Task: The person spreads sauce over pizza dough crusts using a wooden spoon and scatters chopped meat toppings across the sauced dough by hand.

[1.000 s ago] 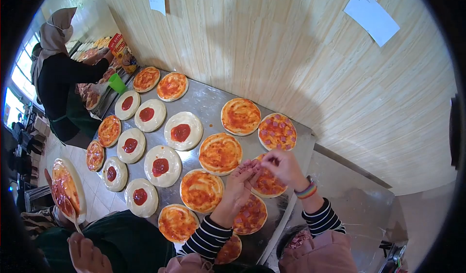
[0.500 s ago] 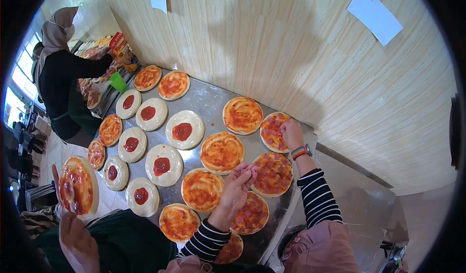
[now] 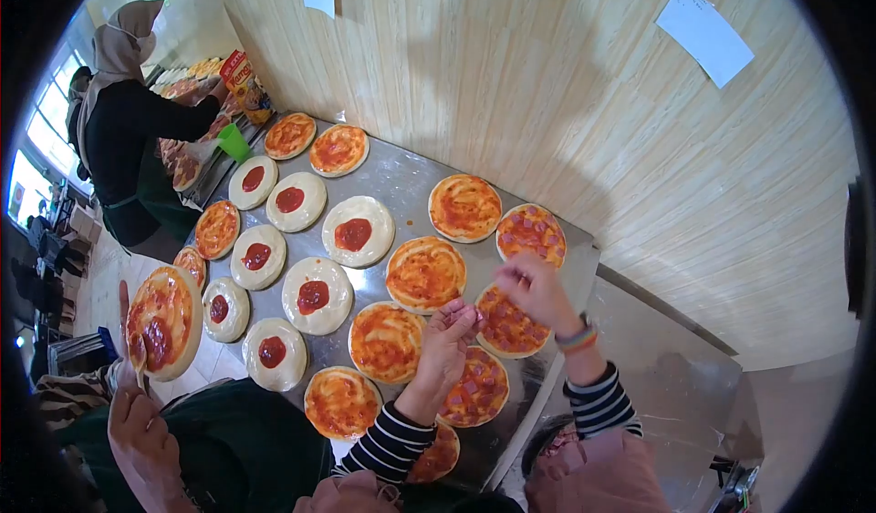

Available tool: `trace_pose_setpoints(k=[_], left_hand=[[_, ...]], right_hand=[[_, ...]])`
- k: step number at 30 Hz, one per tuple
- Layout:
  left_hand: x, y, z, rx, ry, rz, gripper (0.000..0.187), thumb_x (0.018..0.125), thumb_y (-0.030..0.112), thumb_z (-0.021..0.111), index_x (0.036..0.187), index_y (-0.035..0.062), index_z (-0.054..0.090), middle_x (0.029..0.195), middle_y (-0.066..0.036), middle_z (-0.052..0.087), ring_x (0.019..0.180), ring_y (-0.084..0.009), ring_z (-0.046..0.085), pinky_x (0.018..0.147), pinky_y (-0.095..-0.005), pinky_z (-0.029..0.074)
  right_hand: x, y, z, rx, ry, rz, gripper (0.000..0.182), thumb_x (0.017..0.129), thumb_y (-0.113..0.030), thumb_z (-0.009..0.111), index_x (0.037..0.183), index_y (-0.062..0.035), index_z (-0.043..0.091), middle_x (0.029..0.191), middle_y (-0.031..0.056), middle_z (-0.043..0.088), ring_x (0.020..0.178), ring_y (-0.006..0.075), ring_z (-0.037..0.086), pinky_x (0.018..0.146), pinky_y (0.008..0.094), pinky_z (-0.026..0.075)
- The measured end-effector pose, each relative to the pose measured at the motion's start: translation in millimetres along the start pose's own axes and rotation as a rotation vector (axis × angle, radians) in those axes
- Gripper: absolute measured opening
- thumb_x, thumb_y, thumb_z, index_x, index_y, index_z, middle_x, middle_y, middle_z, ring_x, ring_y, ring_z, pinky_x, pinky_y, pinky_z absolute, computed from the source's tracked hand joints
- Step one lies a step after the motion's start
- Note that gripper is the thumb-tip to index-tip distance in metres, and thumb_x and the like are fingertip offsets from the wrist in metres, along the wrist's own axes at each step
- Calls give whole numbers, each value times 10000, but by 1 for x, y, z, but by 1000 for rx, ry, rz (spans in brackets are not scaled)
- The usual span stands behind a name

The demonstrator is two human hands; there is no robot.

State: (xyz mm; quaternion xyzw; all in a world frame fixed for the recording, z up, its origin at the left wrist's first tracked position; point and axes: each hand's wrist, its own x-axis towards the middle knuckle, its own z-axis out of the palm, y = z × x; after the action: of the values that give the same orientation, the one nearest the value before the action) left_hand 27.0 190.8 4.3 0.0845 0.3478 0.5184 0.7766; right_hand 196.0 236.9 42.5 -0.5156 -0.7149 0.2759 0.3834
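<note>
My left hand (image 3: 444, 353) is closed on a small bunch of pink diced ham (image 3: 471, 311), just above the table. My right hand (image 3: 540, 292), with a rainbow band at the wrist, is over a ham-topped pizza base (image 3: 511, 329); motion smears its fingers. Beyond it lies a second topped pizza base (image 3: 531, 230), with ham cubes spread on red sauce. Another topped base (image 3: 476, 390) sits below my left hand, partly covered by it. To the left of my hands are sauced bases (image 3: 387, 341) without ham.
Several pale dough rounds (image 3: 359, 230) with sauce blobs lie on the metal table (image 3: 401, 171). At lower left, a co-worker's hand (image 3: 146, 440) spreads sauce with a spoon on a raised base (image 3: 164, 321). Another person (image 3: 137, 139) stands at far left near a green cup (image 3: 234, 143).
My right hand has moved from the far topped base back toward my left hand. My left hand stays closed on the ham. The view has shifted slightly.
</note>
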Motion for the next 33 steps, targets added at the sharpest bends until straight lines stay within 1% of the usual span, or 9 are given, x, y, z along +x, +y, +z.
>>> trace_pose_setpoints(k=[2, 6, 9, 13, 21, 23, 27, 30, 33], left_hand=[[-5, -4, -5, 43, -3, 20, 196, 805, 19, 545, 979, 37, 457, 897, -65, 547, 828, -165, 560, 759, -278, 477], [-33, -17, -12, 90, 4, -30, 199, 805, 36, 554, 982, 46, 463, 897, -65, 546, 824, -160, 557, 758, -290, 471], [-57, -25, -19, 87, -12, -66, 199, 808, 39, 549, 989, 51, 468, 913, -69, 547, 836, -163, 558, 768, -293, 469], [-102, -29, -24, 69, -42, -196, 198, 809, 30, 542, 995, 45, 475, 936, -66, 551, 861, -165, 557, 789, -291, 465], [-157, -45, -53, 47, -45, -159, 212, 805, 45, 547, 1008, 28, 490, 956, -74, 552, 900, -174, 550, 812, -305, 453], [-162, -42, -61, 32, -55, -175, 218, 809, 54, 543, 1018, 25, 489, 967, -75, 549, 905, -177, 548, 811, -305, 453], [-169, -27, -67, 21, -92, -173, 228, 824, 63, 520, 1046, 31, 479, 966, -57, 549, 905, -163, 545, 804, -294, 448], [-159, -7, -79, 23, -62, -139, 219, 829, 61, 511, 1044, 43, 477, 936, -42, 548, 890, -146, 542, 791, -286, 446], [-170, 10, -92, -1, 10, -91, 202, 829, 60, 512, 1026, 47, 472, 900, -42, 547, 852, -142, 543, 769, -278, 448]], right_hand=[[-28, -34, 12, 203, -130, 99, 125, 732, -83, 625, 840, -21, 609, 717, 44, 564, 606, 89, 500, 527, 216, 398], [-73, -52, 28, 60, -83, 213, 129, 734, -58, 632, 845, -2, 595, 748, 42, 587, 630, 77, 536, 555, 197, 431], [-104, -49, 38, 490, 26, 455, 149, 729, 4, 610, 873, 10, 572, 768, 52, 606, 685, 100, 577, 622, 222, 469], [-143, -68, 37, 671, 25, 545, 120, 731, 3, 611, 841, 5, 564, 757, 48, 604, 681, 85, 571, 614, 209, 465], [-192, -107, 46, 348, 39, 454, 84, 712, -18, 635, 753, 1, 564, 714, 51, 601, 638, 88, 568, 569, 210, 453], [-192, -111, 49, 237, -17, 326, 100, 717, -42, 638, 774, 3, 569, 684, 57, 590, 627, 89, 565, 565, 222, 454], [-179, -120, 55, 263, -137, 297, 118, 733, -70, 633, 809, -3, 573, 702, 52, 587, 652, 99, 568, 585, 232, 458], [-152, -104, 70, 534, -145, 349, 172, 770, -131, 608, 893, -17, 567, 767, 47, 590, 654, 125, 570, 577, 222, 444], [-102, -68, 87, 1142, 54, 736, 184, 818, -177, 544, 952, -55, 511, 810, 41, 570, 689, 151, 560, 556, 215, 415]])
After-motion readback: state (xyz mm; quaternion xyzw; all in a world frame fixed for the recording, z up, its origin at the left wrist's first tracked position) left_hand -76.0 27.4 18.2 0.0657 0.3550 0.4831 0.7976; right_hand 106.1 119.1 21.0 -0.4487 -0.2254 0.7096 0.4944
